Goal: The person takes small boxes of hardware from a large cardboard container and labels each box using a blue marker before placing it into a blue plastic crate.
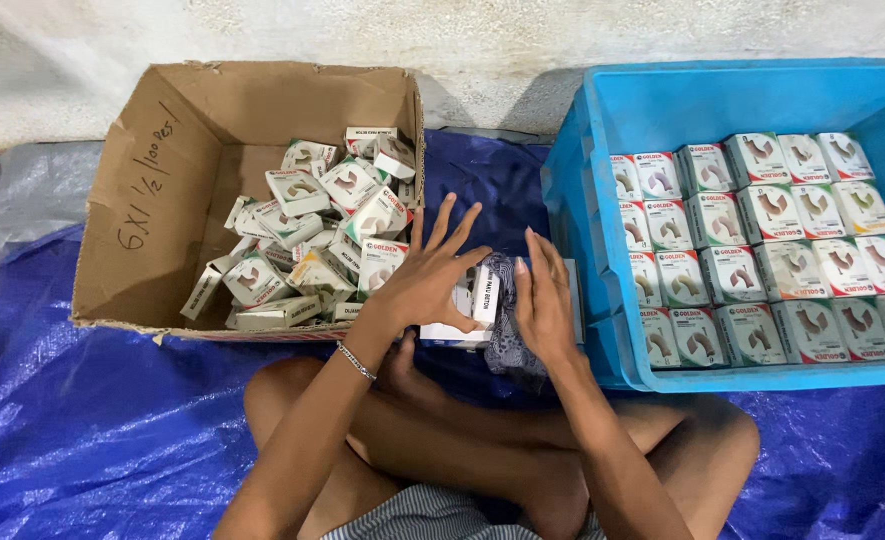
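Over on the left, our cardboard box (162, 200) sits on the blue tarp (82, 430), full of loose cartons. Our left hand (424, 285), fingers splayed, and right hand (542, 305), flat, squeeze a small stack of white cartons (482, 300) between the box and the blue crate (602, 300). They look light, crushable cardboard, so pressing the flat sides seems safest.

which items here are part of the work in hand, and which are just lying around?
In the work:
- left hand and right hand, pressed around small white boxes
- cardboard carton with loose boxes
- blue crate with boxes in neat rows

Lying about:
- blue tarp
- patterned cloth under the hands
- grey plastic sheet
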